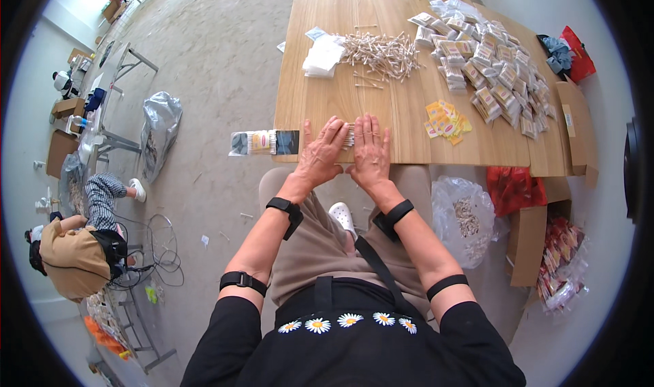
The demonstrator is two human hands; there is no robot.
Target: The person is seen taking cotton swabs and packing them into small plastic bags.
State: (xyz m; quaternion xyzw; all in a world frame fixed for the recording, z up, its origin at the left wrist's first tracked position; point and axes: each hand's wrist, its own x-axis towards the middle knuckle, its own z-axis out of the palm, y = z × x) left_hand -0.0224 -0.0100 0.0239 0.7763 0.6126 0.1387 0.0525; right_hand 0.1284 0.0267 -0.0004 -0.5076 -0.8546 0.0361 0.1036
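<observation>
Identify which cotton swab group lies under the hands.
The small row of swabs at the table's near edge, between left hand and right hand; the loose pile lies farther back, untouched.

Tabletop (381, 107) pale wood, matt, visible grain. Cotton swabs (383, 53) with wooden sticks. Packets (494, 67) glossy clear plastic. Floor (211, 60) rough grey. Bag (465, 220) thin translucent plastic.

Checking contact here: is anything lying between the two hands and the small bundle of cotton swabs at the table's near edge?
Nothing visible does. The left hand and right hand lie flat on the cotton swabs, fingers touching them directly.
</observation>
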